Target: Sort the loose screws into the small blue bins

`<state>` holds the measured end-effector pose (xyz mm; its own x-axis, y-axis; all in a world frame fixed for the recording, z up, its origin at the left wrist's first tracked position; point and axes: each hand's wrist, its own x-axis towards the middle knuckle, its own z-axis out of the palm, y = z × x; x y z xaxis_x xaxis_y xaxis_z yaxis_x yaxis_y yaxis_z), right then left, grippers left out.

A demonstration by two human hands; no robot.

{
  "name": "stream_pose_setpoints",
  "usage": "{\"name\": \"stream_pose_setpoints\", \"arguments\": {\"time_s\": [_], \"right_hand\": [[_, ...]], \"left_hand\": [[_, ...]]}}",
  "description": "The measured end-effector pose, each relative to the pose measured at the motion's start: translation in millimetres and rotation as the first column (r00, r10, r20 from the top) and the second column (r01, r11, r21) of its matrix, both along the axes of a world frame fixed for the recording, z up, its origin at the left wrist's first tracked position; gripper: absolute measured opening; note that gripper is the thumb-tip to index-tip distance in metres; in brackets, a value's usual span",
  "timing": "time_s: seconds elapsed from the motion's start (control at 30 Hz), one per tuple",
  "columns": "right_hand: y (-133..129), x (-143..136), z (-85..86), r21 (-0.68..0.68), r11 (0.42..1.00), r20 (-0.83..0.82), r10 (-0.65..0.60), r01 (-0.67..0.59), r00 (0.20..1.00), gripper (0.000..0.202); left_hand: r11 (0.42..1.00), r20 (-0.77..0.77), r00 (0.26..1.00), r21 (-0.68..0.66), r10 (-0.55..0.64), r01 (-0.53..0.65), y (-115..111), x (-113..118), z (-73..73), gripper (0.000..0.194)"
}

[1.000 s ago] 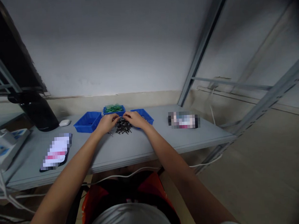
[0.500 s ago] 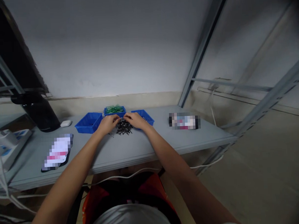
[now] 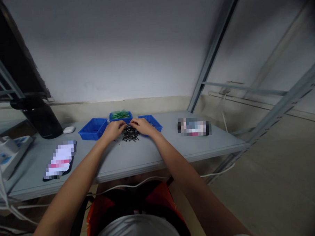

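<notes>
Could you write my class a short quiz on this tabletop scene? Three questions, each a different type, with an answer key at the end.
1. Count: how many blue bins stand on the table?

2. Multiple choice: which of these are the left hand and the right hand closest to?
A) the black bottle
B) the pile of dark metal pieces
C) the white power strip

3. True or false: the green pieces lie in one of these bins, nearer the wall than the pile is.

Key: 1. Three; 2. B; 3. True.
</notes>
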<state>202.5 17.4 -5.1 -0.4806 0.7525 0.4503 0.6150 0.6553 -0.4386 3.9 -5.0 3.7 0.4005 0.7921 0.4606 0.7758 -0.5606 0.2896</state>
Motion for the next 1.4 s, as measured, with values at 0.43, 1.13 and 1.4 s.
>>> {"name": "stream_pose_setpoints", "arguments": {"time_s": [0.43, 1.13, 1.4], "right_hand": [[0, 1, -0.2, 0.022, 1.0, -0.007, -0.018, 0.018, 1.0, 0.022], [-13, -16, 4.3, 0.025, 0.998, -0.005, 0.052, -0.051, 0.999, 0.022], [-8, -8, 3.7, 0.065, 0.998, -0.149, 0.02, -0.011, 0.989, 0.028]], "left_hand": [[0.998, 0.029, 0.999, 0.052, 0.03, -0.031, 4, -3, -1.4, 0.024], [0.995, 0.471, 0.878, 0.0, -0.084, 0.096, 0, 7, 6.5, 0.015], [0.997, 0.47, 0.881, -0.019, -0.059, 0.076, 1, 6, 3.7, 0.012]]}}
